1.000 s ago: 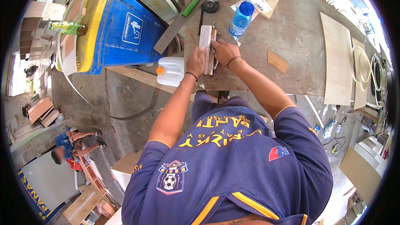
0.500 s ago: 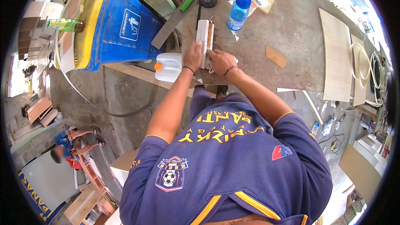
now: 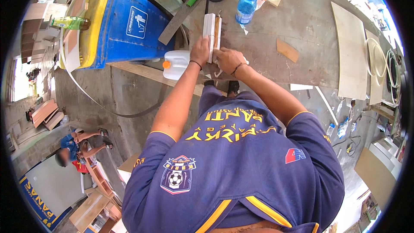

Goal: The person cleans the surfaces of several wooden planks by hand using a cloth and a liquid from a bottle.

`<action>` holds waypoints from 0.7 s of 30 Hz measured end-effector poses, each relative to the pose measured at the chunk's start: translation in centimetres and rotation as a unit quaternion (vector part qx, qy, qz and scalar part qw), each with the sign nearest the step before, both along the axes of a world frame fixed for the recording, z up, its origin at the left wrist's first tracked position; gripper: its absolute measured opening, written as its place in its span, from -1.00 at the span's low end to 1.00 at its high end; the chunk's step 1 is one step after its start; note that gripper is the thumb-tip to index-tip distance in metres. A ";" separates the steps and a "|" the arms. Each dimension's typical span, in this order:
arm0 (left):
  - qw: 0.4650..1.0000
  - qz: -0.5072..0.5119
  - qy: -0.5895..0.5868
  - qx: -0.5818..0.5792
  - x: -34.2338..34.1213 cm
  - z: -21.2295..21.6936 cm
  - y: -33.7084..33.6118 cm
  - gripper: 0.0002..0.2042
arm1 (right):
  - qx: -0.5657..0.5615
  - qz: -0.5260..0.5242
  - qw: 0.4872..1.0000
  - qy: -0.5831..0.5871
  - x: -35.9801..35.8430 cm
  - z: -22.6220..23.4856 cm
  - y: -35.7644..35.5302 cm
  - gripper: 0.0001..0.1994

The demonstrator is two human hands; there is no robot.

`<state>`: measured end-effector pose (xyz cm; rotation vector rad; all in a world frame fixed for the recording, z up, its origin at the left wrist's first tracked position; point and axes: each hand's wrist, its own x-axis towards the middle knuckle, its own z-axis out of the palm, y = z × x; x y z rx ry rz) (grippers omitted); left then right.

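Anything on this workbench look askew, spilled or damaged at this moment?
Nothing spilled or broken shows. The left hand and right hand press on the white-and-wood strip bundle. The white plastic jug with orange cap lies on its side at the grey workbench edge.

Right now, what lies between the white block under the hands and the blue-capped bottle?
In the head view, nothing: bare grey tabletop separates the white block from the blue-capped bottle.

both hands on white block — workbench
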<state>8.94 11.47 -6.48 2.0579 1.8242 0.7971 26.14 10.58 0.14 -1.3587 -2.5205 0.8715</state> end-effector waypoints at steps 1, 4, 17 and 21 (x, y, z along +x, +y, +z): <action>1.000 -0.005 0.013 0.027 -0.1 -0.3 -0.1 -0.73 | -0.004 0.011 1.000 0.013 0.1 -0.3 -1.1 -0.77; 1.000 0.003 -0.007 -0.011 0.0 -0.2 0.1 -0.76 | -0.045 0.045 0.998 -0.009 0.5 -1.0 -4.3 -0.79; 0.809 0.120 -0.575 -0.027 3.4 9.0 -1.5 -0.63 | -0.092 -0.162 0.971 0.150 7.6 1.7 -5.5 -0.78; 0.812 0.126 -0.569 -0.009 3.6 15.0 -1.9 -0.64 | -0.114 -0.200 0.963 0.140 9.8 1.4 -7.0 -0.81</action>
